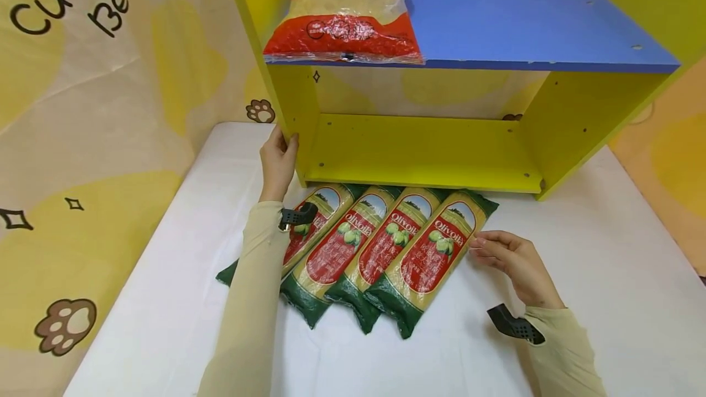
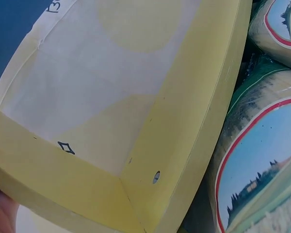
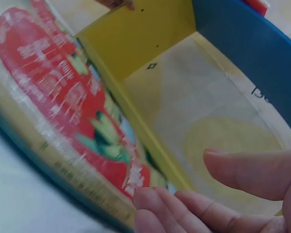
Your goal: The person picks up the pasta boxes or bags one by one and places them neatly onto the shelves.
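While one red bag (image 1: 347, 14) sits above, four packets (image 1: 386, 245) lie overlapping.

"Olivoila" in white on red label (image 1: 432, 256), rightmost long gold-and-green plastic packet (image 1: 413, 302). "Cute Bear" in black on beige-and-yellow printed backdrop (image 1: 132, 100). Smaller print on red-and-clear plastic bag (image 1: 347, 2) is illegible.

A white surface (image 1: 441, 354) is carrying a big shelf (image 1: 419, 146) and four packs (image 1: 436, 250). The shelf is standing up, showing yellow sides, a yellow bottom and a blue board (image 1: 524, 29). A red bag (image 1: 353, 11) is lying on the left end of the blue board. The packs are lying on a slant in front of the shelf, overlapping in a row.
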The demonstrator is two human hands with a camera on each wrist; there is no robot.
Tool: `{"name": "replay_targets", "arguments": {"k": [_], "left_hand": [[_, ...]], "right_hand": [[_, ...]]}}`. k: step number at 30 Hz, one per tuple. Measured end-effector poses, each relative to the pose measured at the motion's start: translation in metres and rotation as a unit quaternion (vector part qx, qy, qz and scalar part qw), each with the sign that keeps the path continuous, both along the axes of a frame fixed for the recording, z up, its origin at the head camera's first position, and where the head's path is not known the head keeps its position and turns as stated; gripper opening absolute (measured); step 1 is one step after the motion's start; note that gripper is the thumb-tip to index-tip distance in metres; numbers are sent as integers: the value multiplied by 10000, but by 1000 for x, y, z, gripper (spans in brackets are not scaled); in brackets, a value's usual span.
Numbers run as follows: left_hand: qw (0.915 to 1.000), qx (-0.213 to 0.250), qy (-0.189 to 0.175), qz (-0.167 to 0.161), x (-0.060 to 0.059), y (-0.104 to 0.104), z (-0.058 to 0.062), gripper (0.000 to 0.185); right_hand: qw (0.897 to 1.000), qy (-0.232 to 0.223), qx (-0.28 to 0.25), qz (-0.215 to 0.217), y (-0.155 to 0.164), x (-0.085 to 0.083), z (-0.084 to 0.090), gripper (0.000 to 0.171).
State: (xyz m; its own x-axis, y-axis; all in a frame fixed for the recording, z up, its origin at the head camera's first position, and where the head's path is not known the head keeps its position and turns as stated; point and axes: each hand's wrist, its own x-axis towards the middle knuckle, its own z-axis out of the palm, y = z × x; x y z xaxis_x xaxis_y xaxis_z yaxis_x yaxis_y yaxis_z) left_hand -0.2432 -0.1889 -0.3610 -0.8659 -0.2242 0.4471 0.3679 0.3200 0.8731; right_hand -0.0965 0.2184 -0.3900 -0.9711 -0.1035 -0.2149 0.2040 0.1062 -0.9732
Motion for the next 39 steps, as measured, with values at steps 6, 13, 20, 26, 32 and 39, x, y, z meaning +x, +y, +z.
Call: {"name": "replay_targets", "arguments": {"k": [6,13,20,26,32,39], "left_hand": [[10000,39,-64,9,1,0,1,30],[10000,41,-15,4,4,3,5,31],[9999,125,-54,-10,1,2,0,30],[9997,220,-108,-8,2,2,0,31],[9996,250,-121,-36,2,2,0,32],[9996,265,-58,-46,3,2,0,30]], "right_hand": [[9987,-422,210,175,-3,5,-16,43],[9965,-704,374,247,-6,5,-21,46],[9968,-777,-94,160,-13,7,-21,48],[9917,-1102,-642,-146,-24,9,-24,48],[9871,-1202,-1007,-336,-34,10,-25,51],[9816,-1294,-1370,-298,-40,12,-23,63]]}}
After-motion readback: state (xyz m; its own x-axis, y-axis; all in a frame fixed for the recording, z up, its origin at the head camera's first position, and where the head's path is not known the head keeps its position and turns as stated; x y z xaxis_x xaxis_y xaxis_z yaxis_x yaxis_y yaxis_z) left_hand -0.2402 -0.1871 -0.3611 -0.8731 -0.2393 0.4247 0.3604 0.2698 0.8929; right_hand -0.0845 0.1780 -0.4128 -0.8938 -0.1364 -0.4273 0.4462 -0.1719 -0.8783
